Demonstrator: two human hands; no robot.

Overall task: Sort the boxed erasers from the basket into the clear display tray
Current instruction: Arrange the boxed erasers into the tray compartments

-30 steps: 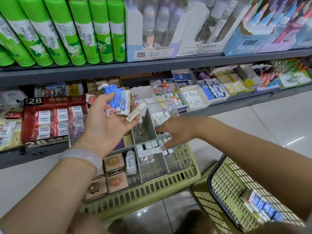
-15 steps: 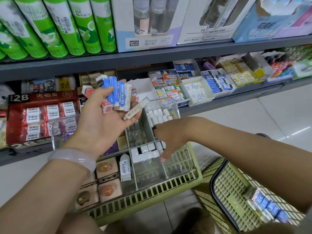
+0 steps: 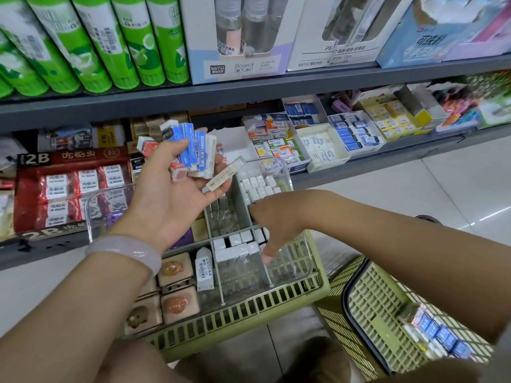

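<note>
Left hand (image 3: 177, 194) cupped a loose stack of boxed erasers (image 3: 190, 150) above the clear tray (image 3: 287, 175). Right hand (image 3: 272, 228) reached into the tray's right-edge compartment, grip unclear. Overloaded palm: long eraser (image 3: 222, 175) could slide off.

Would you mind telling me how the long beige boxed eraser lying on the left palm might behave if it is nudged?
The long beige boxed eraser looks stiff and light. It rests loose across the left hand's fingers, ungripped, so it may slide off. Its flat sides make rolling unlikely.
</note>
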